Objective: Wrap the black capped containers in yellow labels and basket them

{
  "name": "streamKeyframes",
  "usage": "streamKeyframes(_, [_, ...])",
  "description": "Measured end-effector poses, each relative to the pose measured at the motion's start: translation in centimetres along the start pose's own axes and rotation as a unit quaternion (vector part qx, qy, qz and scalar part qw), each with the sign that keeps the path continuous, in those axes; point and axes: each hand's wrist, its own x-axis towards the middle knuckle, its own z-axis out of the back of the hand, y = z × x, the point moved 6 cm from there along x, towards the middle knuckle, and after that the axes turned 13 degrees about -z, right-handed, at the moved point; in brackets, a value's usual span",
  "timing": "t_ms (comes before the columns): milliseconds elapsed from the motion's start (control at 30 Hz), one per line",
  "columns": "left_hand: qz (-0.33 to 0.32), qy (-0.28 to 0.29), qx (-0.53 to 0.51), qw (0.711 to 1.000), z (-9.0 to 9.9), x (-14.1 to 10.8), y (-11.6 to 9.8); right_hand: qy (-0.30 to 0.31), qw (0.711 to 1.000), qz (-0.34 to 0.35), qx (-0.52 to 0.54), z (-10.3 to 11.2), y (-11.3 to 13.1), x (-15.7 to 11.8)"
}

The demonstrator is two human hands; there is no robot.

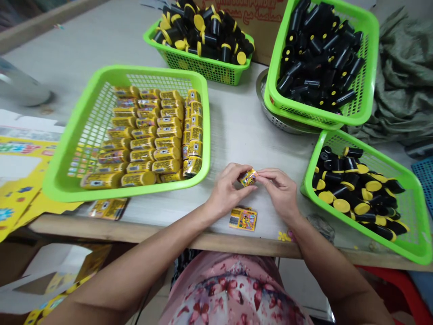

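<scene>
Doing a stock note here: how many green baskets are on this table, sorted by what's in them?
Yellow labelled tubes: 1 (left basket)
Black tubes with yellow caps: 3 (far basket, upper right basket, lower right basket)
Total: 4

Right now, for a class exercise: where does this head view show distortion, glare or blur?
In the head view, the left forearm looks stretched toward the frame's corner; the light is soft, with small highlights on the black bottles; the object at far left looks hazy.
</scene>
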Motion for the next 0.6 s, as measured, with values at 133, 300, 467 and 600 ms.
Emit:
streamKeyframes(133, [-0.005, -0.002, -0.024, 1.000, -0.1, 0.2, 0.0, -0.001, 1.000, 0.010, 0.000, 0.0, 0.2, 0.0])
streamKeyframes(300, [0.082, -0.024, -0.118, 0.989, -0.4, 0.0, 1.3, 0.015, 1.000, 0.007, -0.018, 0.0, -0.4, 0.2])
streamKeyframes(467, [0.174, -0.036, -0.254, 0.951, -1.0, -0.3, 1.9, 0.040, 0.995, -0.080, 0.051, -0.1, -2.1, 0.8])
streamKeyframes(600, [0.210, -0.007, -0.258, 0.943, -1.0, -0.4, 1.9, 0.019, 0.988, -0.119, 0.094, -0.4, -1.7, 0.4])
